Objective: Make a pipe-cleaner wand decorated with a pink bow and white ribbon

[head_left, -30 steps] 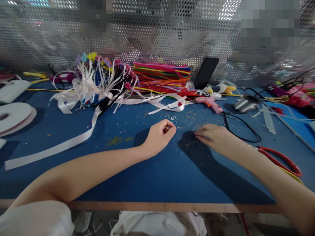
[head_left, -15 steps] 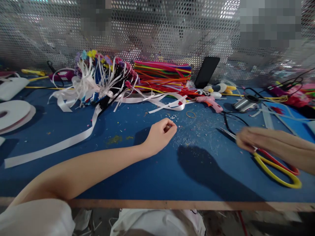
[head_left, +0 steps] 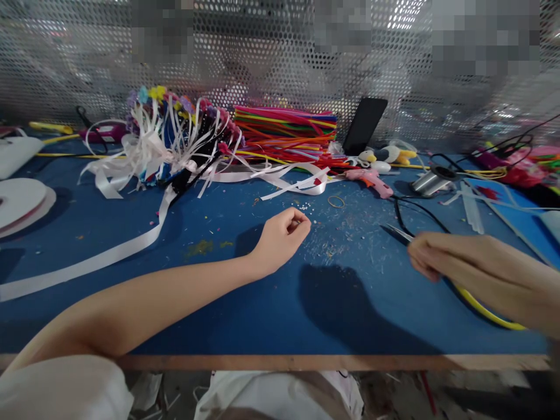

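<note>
Scissors point(head_left: 401, 233), right hand point(head_left: 441, 252) over them, blue table point(head_left: 262, 318)

No text, label, brand, number or sign can be read on anything in view.

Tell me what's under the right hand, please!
Scissors: metal blades stick out past the right hand, and a yellow handle shows below it. The middle is covered, so I can't see that.

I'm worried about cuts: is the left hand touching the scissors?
Apart. The head view shows a wide stretch of blue tabletop between the left hand and the scissors, whose blades jut out beyond the right hand.
</note>
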`<state>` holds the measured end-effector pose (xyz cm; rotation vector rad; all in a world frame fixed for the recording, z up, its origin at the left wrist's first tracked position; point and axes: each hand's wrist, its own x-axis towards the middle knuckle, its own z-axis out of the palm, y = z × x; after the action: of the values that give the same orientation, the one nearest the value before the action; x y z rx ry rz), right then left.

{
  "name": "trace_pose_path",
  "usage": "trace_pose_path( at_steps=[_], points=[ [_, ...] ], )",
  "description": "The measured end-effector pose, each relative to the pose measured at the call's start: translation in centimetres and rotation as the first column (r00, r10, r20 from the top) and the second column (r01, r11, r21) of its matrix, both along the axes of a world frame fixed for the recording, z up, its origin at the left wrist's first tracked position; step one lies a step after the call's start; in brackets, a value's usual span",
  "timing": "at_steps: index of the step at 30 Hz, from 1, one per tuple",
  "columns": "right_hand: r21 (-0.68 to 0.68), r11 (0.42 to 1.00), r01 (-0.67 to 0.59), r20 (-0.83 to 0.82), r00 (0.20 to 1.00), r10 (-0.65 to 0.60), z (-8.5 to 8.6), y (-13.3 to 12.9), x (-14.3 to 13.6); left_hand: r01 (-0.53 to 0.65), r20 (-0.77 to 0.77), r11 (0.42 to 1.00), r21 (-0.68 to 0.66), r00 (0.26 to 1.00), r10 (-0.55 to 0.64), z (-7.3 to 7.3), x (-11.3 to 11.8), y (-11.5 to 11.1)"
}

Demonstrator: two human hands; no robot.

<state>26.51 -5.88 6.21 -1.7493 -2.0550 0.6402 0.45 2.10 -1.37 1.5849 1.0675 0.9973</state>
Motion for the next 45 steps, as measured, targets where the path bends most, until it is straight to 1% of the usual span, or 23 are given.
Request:
trace_pose_path(
  at_steps=[1, 2, 3, 5, 7, 8, 12, 16, 20, 22, 26, 30, 39, 41, 45],
  points=[
    [-0.022, 1.0, -0.007, -0.009, 1.0, 0.007, 0.2, 1.2, -1.0, -0.008, -0.007, 1.0, -0.003, 1.0, 0.008, 0.0, 0.0, 0.0],
    [-0.02, 0.999, 0.036, -0.034, 0.999, -0.037, 0.0, 2.3, -2.1, -0.017, -0.016, 1.0, -0.006, 1.0, 0.017, 0.0, 0.0, 0.0],
    [-0.028, 0.996, 0.085, -0.108, 0.99, -0.087, -0.4, 3.2, -3.3, -0.023, -0.024, 1.0, -0.006, 0.999, 0.022, 0.0, 0.0, 0.0],
    [-0.049, 0.989, 0.137, -0.273, 0.951, -0.145, -1.9, 4.5, -5.6, -0.027, -0.042, 1.0, 0.004, 0.999, 0.027, -0.1, 0.0, 0.0],
    [-0.02, 0.988, 0.15, -0.366, 0.919, -0.147, -3.4, 5.2, -7.2, -0.027, -0.066, 0.999, 0.027, 0.997, 0.028, -0.2, 0.0, 0.1],
    [0.004, 0.987, 0.158, -0.386, 0.911, -0.145, -4.1, 5.5, -7.6, -0.023, -0.078, 0.999, 0.035, 0.997, 0.026, -0.2, -0.1, 0.1],
    [0.074, 0.978, 0.194, -0.469, 0.872, -0.138, -5.6, 5.9, -7.6, -0.003, -0.107, 0.999, 0.04, 0.994, 0.007, -0.2, -0.2, 0.1],
    [0.041, 0.975, 0.218, -0.6, 0.786, -0.15, -6.9, 6.1, -7.2, 0.016, -0.15, 0.994, 0.105, 0.989, 0.0, -0.3, -0.3, 0.1],
    [-0.006, 0.98, 0.198, -0.71, 0.69, -0.144, -8.1, 6.2, -7.3, 0.014, -0.187, 0.986, 0.167, 0.982, 0.018, -0.5, -0.2, 0.1],
    [-0.065, 0.979, 0.192, -0.739, 0.651, -0.176, -8.2, 6.2, -7.4, 0.014, -0.194, 0.982, 0.186, 0.981, 0.023, -0.6, -0.2, 0.1],
    [-0.192, 0.963, 0.191, -0.786, 0.557, -0.268, -7.8, 6.1, -7.7, 0.019, -0.195, 0.976, 0.216, 0.981, 0.024, -0.7, -0.2, 0.1],
    [-0.259, 0.95, 0.176, -0.827, 0.467, -0.312, -7.6, 6.0, -7.7, 0.028, -0.182, 0.977, 0.211, 0.983, 0.011, -0.7, -0.1, 0.2],
    [-0.295, 0.949, 0.113, -0.831, 0.461, -0.313, -7.5, 6.0, -7.4, 0.04, -0.173, 0.986, 0.163, 0.985, -0.011, -0.9, 0.0, 0.2],
    [-0.321, 0.94, 0.115, -0.829, 0.446, -0.337, -7.4, 6.0, -7.4, 0.036, -0.165, 0.987, 0.155, 0.986, -0.01, -0.9, 0.0, 0.2],
    [-0.375, 0.922, 0.099, -0.837, 0.391, -0.382, -7.4, 6.0, -7.2, 0.033, -0.167, 0.987, 0.154, 0.986, -0.007, -0.9, 0.1, 0.2]
  ],
)
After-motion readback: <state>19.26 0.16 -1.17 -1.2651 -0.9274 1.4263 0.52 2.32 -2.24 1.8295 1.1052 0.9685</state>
